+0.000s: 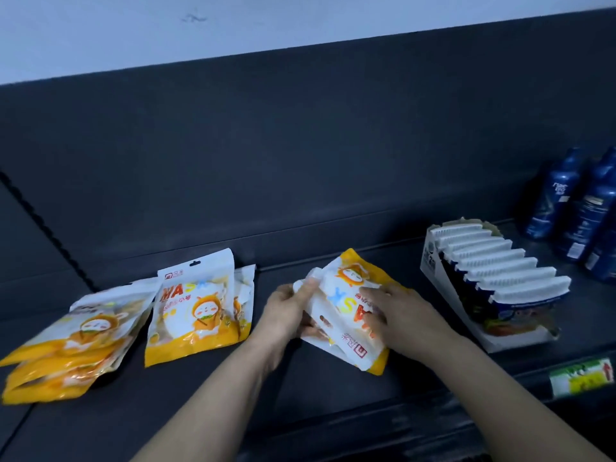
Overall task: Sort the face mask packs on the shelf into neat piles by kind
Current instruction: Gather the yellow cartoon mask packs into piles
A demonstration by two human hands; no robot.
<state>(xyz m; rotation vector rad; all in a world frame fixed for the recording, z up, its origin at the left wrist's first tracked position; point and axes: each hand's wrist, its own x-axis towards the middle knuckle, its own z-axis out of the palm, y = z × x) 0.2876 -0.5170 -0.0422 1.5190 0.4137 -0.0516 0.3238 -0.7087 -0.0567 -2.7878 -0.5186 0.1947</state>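
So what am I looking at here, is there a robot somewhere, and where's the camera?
No robot: these are a person's two bare hands, filmed by one camera worn on the head, looking down at a dark shelf. The left hand pinches yellow-and-white mask packs, print upside down; the right hand lies on their front. Further left, upright packs stand, and a loose pile lies flat. To the right sit a display carton of white-topped packets and blue bottles.

yellow-white mask pack [350, 308] lifted, upside down, standing pack [196, 308] beside toppled pile [73, 338]
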